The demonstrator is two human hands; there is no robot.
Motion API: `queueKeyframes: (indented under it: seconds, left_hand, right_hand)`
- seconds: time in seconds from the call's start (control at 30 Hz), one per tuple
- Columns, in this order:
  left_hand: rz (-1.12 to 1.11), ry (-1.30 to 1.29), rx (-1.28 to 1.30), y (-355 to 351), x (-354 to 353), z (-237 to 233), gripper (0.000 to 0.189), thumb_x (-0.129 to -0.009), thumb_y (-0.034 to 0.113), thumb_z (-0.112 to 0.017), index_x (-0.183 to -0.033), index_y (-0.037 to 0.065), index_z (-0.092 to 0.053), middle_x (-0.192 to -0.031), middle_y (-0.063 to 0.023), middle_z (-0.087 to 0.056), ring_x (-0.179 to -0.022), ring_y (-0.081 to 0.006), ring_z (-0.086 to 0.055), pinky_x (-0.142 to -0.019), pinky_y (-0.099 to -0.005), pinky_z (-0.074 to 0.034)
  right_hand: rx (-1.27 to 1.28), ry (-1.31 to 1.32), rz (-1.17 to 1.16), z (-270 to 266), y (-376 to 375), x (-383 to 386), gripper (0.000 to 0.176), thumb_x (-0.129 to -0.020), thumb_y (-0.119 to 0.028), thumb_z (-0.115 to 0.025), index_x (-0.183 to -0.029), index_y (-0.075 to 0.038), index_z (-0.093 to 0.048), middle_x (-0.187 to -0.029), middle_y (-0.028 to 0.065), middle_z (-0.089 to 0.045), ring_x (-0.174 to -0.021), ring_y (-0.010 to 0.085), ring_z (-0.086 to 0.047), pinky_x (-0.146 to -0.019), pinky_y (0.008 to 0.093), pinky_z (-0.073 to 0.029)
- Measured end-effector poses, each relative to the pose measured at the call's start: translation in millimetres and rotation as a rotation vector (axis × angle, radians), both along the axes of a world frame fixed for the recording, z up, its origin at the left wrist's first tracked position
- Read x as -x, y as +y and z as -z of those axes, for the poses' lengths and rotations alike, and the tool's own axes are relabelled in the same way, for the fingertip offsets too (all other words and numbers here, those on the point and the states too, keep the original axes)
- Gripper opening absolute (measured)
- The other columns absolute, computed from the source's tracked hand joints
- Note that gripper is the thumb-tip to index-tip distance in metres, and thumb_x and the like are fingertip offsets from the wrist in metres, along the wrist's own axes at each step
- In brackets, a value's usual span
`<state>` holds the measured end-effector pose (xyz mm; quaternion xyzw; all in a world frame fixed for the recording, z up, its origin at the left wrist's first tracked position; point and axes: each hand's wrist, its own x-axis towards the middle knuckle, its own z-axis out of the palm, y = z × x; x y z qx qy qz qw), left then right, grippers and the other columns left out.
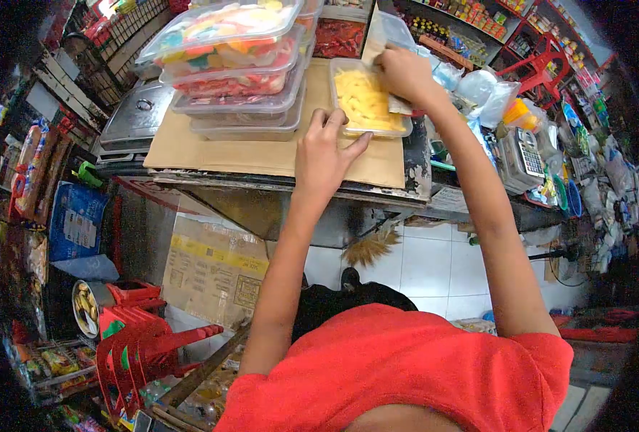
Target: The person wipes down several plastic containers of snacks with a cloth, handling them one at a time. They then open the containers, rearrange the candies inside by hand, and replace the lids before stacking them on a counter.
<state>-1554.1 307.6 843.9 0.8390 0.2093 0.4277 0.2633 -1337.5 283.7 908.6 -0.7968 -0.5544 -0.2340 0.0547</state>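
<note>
A clear plastic container of yellow pieces sits without a lid on a sheet of brown cardboard. My left hand steadies its near left corner, fingertips on the left rim and thumb along the front rim. Over the container's far right side, my right hand is closed on a beige cloth, which hangs over the right rim. Behind that hand, a translucent lid stands tilted. To the left rises a stack of lidded containers with colourful contents.
Plastic bags and a calculator crowd the right side. A grey metal case lies left of the cardboard. Below are a flattened carton, red plastic chairs and a broom head above the white floor tiles.
</note>
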Motion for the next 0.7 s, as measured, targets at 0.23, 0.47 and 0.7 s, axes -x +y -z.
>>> queueKeyframes:
  seconds: [0.23, 0.47, 0.7]
  left_hand:
    - [0.024, -0.021, 0.016, 0.9, 2.1, -3.6, 0.037, -0.07, 0.026, -0.075, -0.089, 0.0, -0.058, -0.089, -0.0151, -0.057, -0.081, -0.033, -0.059, -0.073, -0.0401, -0.048]
    - [0.105, -0.103, 0.05, 5.9, 3.0, -1.3, 0.036, -0.07, 0.022, -0.075, -0.092, -0.001, -0.058, -0.103, -0.0166, -0.054, -0.094, -0.0334, -0.058, -0.08, -0.0408, -0.047]
    - [0.21, -0.126, -0.039, 13.5, 2.3, 0.8, 0.037, -0.065, 0.017, -0.079, -0.086, -0.004, -0.056, -0.109, -0.0151, -0.056, -0.092, -0.0297, -0.06, -0.078, -0.0361, -0.048]
  right_hand:
    - [0.157, 0.075, 0.182, -12.0, -22.5, 3.3, 0.024, -0.076, -0.02, -0.058, -0.094, -0.011, -0.07, -0.094, 0.0149, -0.065, -0.087, 0.0324, -0.062, -0.074, 0.042, -0.05]
    - [0.062, 0.35, -0.258, -13.1, -84.7, 103.0, 0.022, -0.077, -0.015, -0.057, -0.093, -0.004, -0.067, -0.093, 0.0201, -0.06, -0.086, 0.037, -0.06, -0.078, 0.0433, -0.048]
    - [0.04, 0.367, -0.176, -17.7, -54.3, 19.0, 0.025, -0.077, -0.016, -0.058, -0.098, -0.008, -0.069, -0.091, 0.021, -0.061, -0.084, 0.035, -0.061, -0.078, 0.0402, -0.048]
